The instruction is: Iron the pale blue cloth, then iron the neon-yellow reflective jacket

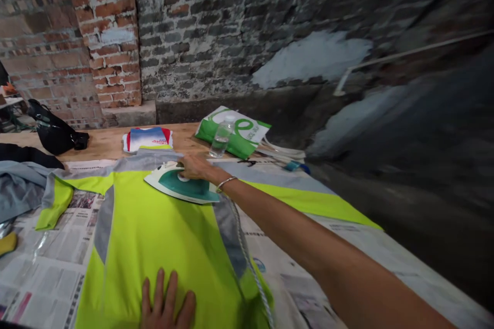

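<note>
Right hand [196, 167]: fingers closed on the handle of a steam iron [181, 185], which sits on a yellow-green shirt [154, 247] spread over newspaper [50, 252] on the table [111, 144]. Left hand [168, 300]: fingers spread flat on the shirt. Iron looks rigid, fairly heavy; hold by handle. Shirt soft, likely to slide; press flat.

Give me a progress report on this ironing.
Done, it seems: the folded white, blue and red shirt on the wooden table. In hand: the right hand grips a green-and-white iron on the yellow-grey shirt, the left hand pressing it flat. Left, apparently: the rumpled grey garment at the table's left.
</note>
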